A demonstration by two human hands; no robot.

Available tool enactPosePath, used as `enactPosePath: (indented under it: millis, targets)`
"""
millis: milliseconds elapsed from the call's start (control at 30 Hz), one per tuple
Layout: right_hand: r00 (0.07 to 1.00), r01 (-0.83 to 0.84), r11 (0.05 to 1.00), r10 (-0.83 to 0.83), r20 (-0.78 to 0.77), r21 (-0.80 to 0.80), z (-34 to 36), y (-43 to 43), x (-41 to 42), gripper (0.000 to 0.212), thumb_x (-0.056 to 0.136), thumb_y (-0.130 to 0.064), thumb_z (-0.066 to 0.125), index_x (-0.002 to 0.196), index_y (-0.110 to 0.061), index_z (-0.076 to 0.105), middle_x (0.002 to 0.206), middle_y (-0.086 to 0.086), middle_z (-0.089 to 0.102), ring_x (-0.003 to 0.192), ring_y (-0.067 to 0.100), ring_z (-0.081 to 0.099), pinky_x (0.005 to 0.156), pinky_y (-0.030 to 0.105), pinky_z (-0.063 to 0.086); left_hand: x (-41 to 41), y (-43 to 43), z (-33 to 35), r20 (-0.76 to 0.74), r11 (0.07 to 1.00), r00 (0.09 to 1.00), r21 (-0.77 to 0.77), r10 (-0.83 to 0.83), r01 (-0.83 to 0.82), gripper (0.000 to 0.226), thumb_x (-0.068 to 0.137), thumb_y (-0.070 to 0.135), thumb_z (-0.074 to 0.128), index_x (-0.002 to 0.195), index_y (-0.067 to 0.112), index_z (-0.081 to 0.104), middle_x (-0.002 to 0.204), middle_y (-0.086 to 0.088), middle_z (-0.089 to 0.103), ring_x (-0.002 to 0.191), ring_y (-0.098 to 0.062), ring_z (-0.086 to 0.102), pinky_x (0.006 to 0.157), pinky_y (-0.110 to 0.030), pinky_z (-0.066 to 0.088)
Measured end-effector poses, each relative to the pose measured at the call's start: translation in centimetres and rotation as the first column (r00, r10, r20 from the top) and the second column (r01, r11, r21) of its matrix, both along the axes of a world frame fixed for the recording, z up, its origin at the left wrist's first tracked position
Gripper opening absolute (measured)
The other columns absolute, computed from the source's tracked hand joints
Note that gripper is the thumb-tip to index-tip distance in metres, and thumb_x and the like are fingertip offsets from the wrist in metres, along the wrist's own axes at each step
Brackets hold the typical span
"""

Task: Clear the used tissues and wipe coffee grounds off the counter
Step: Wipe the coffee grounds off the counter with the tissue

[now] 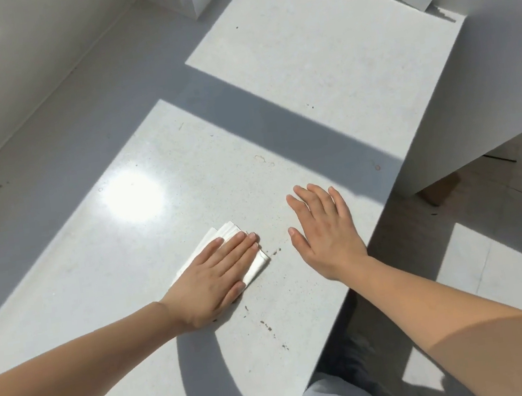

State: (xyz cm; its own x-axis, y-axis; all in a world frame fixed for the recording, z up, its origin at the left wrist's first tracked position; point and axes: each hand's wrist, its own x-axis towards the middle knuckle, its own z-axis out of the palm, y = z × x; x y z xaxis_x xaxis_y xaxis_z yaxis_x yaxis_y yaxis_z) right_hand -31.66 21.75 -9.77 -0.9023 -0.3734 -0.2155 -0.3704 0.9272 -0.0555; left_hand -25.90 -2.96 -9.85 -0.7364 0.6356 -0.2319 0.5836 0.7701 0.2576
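Left hand flat, fingers straight, pressing folded tissue on tabletop. Right hand released, grasping nothing. Coffee grounds near

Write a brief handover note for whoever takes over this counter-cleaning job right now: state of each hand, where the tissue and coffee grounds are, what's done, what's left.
Left hand: open, flat, pressing the folded tissue on the counter.
Right hand: open, fingers spread, holding nothing, right of the tissue.
Coffee grounds: specks scattered right of the tissue and toward the near edge.
Done: tissue is down, ready to wipe.
Left: gather those grounds, then discard the tissue.
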Motion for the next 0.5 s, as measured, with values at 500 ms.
enactPosePath:
  millis: [500]
  targets:
    - [0.998,-0.047,0.991,0.042,-0.046,-0.123,-0.4,0.5,-0.4,0.061,0.095,-0.048,0.013,0.145,-0.019,0.032,0.154,0.002,0.032,0.141,0.024,0.026,0.117,0.044,0.016,7.8,14.0,0.1,0.014,0.588,0.588,0.004,0.809,-0.809,0.059,0.090,0.039,-0.009,0.144,0.019,-0.022,0.155,0.002,-0.025,0.143,-0.015,-0.024,0.119,-0.038,-0.009]
